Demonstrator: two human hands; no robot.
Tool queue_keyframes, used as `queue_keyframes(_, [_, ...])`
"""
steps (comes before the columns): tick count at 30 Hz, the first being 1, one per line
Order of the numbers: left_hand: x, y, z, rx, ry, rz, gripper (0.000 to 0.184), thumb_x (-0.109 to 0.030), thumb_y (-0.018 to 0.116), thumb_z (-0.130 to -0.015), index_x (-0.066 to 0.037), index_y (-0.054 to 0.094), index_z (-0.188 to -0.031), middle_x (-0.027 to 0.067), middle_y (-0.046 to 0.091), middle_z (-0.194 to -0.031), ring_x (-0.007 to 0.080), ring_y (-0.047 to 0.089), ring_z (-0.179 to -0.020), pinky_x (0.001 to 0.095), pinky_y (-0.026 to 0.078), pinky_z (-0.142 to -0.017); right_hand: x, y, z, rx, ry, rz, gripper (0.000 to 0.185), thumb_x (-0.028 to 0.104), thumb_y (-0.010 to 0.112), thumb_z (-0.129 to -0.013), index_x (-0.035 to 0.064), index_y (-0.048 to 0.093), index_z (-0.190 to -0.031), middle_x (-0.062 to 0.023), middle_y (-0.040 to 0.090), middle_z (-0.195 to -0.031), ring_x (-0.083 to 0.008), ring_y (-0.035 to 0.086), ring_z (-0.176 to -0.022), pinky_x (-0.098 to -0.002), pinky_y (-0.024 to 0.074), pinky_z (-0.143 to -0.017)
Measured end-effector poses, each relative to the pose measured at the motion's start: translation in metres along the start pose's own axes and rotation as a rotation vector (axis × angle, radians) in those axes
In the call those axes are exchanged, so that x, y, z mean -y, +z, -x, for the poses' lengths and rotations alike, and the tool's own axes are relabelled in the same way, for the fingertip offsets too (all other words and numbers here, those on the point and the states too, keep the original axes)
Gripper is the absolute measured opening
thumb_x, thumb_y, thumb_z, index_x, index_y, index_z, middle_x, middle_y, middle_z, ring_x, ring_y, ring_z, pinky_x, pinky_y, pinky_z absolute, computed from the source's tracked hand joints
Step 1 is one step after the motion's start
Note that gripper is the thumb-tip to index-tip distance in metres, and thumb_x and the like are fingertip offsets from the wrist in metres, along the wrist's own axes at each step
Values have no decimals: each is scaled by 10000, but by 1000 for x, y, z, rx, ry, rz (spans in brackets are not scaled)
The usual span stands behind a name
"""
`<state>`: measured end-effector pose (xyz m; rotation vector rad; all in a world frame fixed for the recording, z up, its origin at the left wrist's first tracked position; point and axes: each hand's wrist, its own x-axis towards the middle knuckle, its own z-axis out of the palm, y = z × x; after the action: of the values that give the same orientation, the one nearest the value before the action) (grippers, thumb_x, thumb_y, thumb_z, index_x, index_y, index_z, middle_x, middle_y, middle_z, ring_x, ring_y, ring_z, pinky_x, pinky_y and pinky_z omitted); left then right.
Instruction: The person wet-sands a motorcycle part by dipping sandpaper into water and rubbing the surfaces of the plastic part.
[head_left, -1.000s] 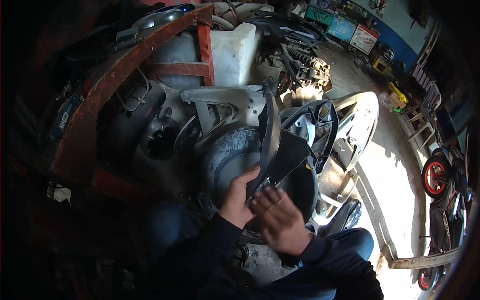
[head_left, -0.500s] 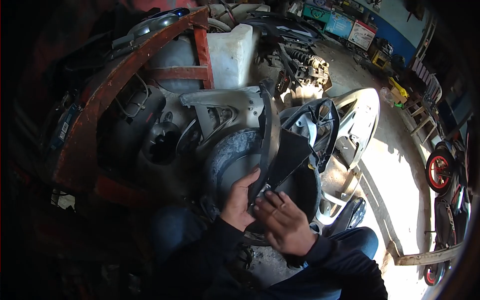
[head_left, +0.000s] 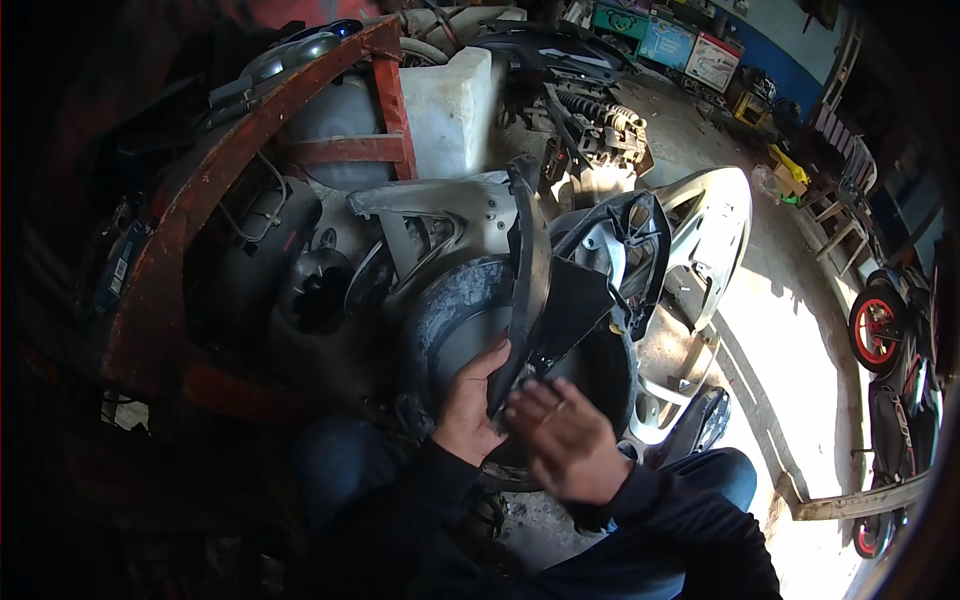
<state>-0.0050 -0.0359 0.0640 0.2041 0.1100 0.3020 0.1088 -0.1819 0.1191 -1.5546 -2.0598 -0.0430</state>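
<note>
A dark, curved plastic body panel (head_left: 530, 275) stands tilted over a round black basin (head_left: 432, 325) between my knees. My left hand (head_left: 468, 408) is closed around the panel's lower end, with the thumb up along its left side. Against the panel's lower right side lies my right hand (head_left: 572, 445), its fingers smeared by motion. Whether anything is under those fingers is hidden. A flat black section (head_left: 575, 305) spreads right from the panel across the basin. Small bright wet-looking spots show on the surface near my right fingertips.
Pale fairing pieces (head_left: 475, 210) lie behind the basin, with a white one (head_left: 735, 215) to the right. A worn red frame (head_left: 165, 240) curves along the left. Farther back are a shock absorber (head_left: 590, 108) and a white block (head_left: 450, 115). A motorcycle wheel (head_left: 876, 333) stands far right.
My right hand has shifted slightly against the panel and is more blurred. My left hand keeps its hold. The whole view has drifted a little, moving things slightly left.
</note>
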Motion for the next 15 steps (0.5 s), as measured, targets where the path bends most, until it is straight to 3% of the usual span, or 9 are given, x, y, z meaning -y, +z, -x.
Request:
queue_keyframes(1, [4,7,-1,-6,-9,2,267,-179,534,-968,-107,599,-1217,41,686,-1071,148,670,-943,293,547,-839,-18,-2,-4,-75,42,171,481,126,661,-697,-18,621,-1154,-171,632,-1190,-323,587,-1177,-503,380,-1081])
queue_keyframes(3, [13,41,-5,-446,134,-61,281,-177,534,-968,-100,594,-1231,37,686,-1059,143,672,-922,286,553,-810,-48,1,-5,-114,170,172,501,64,592,-693,-17,609,-1186,-185,610,-1237,-337,561,-1222,-524,361,-1096])
queue_keyframes(5, [9,45,-4,-469,125,-60,294,-173,535,-968,-108,588,-1250,35,686,-1053,144,674,-907,274,553,-810,-2,2,-1,-73,35,72,438,39,597,-734,-28,608,-1167,-194,607,-1246,-348,556,-1219,-513,367,-1092])
queue_keyframes(7, [3,38,1,-157,59,-106,287,-166,550,-963,-115,592,-1242,36,687,-1063,138,674,-943,279,550,-836,5,6,1,-3,23,-53,442,41,605,-725,-25,612,-1162,-192,616,-1238,-335,562,-1222,-504,362,-1099])
queue_keyframes(8, [9,39,3,-439,76,-130,298,-176,545,-967,-113,585,-1256,35,684,-1087,137,664,-977,293,542,-860,-9,1,-3,-47,70,71,452,51,610,-707,-18,621,-1153,-189,623,-1232,-318,568,-1225,-504,360,-1102])
queue_keyframes(10, [16,34,-5,-417,119,-111,306,-186,546,-968,-125,583,-1265,27,682,-1090,135,664,-966,293,546,-845,-49,-1,-14,-149,204,153,445,65,623,-690,-6,637,-1129,-177,641,-1210,-302,587,-1210,-501,361,-1105])
queue_keyframes(12, [15,40,-4,-428,121,-103,328,-199,546,-970,-155,574,-1293,16,678,-1105,131,661,-961,278,540,-845,-12,-1,-6,-97,118,91,423,59,623,-713,-15,632,-1130,-185,636,-1213,-321,585,-1202,-500,364,-1101])
queue_keyframes(13, [12,21,-5,-312,137,-199,345,-196,544,-970,-149,563,-1311,19,671,-1134,129,655,-999,270,529,-865,6,3,-3,-40,27,29,402,53,622,-736,-23,626,-1130,-192,632,-1215,-341,584,-1194,-499,367,-1098])
queue_keyframes(15, [5,-22,-1,112,2,49,362,-194,543,-970,-126,552,-1325,21,660,-1162,126,648,-1003,255,520,-863,-6,10,1,-58,30,15,426,66,636,-745,-40,604,-1156,-208,625,-1214,-359,582,-1181,-495,371,-1093])
